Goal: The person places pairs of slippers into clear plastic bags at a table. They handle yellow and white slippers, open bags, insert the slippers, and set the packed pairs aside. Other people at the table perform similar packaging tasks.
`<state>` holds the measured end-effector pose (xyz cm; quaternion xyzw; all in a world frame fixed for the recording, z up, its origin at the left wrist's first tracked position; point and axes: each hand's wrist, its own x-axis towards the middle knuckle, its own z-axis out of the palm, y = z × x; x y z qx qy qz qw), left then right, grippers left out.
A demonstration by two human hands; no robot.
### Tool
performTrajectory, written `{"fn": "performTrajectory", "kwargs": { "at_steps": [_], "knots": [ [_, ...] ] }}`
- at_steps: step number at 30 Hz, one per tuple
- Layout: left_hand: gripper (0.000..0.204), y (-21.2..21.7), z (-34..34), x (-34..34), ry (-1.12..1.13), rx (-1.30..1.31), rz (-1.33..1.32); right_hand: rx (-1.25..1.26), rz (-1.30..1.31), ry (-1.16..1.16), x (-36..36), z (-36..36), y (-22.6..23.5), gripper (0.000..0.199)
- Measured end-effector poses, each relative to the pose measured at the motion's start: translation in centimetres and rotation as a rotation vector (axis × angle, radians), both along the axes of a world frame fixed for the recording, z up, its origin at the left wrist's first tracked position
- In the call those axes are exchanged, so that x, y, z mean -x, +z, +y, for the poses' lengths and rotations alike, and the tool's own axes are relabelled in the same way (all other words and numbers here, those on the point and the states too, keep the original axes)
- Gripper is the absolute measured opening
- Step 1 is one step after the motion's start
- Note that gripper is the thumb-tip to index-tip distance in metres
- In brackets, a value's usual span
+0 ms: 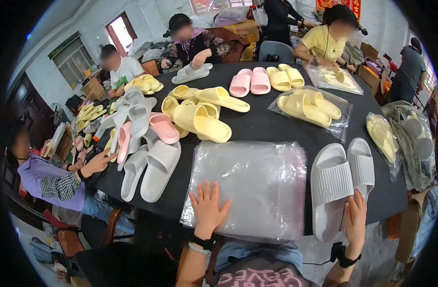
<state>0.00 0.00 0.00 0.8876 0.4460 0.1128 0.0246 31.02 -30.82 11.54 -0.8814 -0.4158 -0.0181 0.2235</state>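
A stack of clear plastic bags [257, 182] lies flat in front of me on the black table. My left hand [208, 208] rests on its near left part, palm down with fingers spread. To the right is a pair of light grey slippers [331, 184], toes pointing away from me. My right hand [355, 213] is at the heel end of the right-hand slipper [362, 165], its fingers together on it; the thumb is hidden. The left-hand slipper extends toward the table's near edge, beside that hand.
Loose yellow slippers [202, 122], pink slippers [164, 127] and grey slippers [160, 170] pile up at the left. Bagged yellow slippers [309, 107] lie beyond the bags. Another bagged yellow pair [382, 136] is at the right edge. Several people sit around the black table [271, 129].
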Motion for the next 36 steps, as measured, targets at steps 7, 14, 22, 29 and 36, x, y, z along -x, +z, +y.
{"fn": "performTrajectory", "kwargs": {
  "at_steps": [7, 14, 22, 29, 36],
  "knots": [
    [0.077, 0.1, 0.2, -0.7, 0.009, -0.064, -0.036, -0.113, -0.021, 0.265, 8.4, 5.2, 5.0, 0.029],
    [0.075, -0.6, 0.5, -0.5, 0.005, -0.116, 0.031, -0.242, 0.101, 0.365, 12.4, 13.9, -1.2, 0.032],
    [0.078, -0.8, 0.6, -0.1, 0.005, -0.027, 0.045, -0.197, 0.158, 0.484, 11.8, 12.8, -5.2, 0.057],
    [0.053, 3.9, 0.0, 1.3, -0.106, 0.183, -0.432, -0.404, 0.445, 0.297, 8.8, 8.8, -8.5, 0.067],
    [0.060, 8.8, -5.6, -5.2, -0.652, 0.285, -0.338, -0.378, 0.420, 0.250, 8.7, 8.6, -10.3, 0.069]
  ]
}}
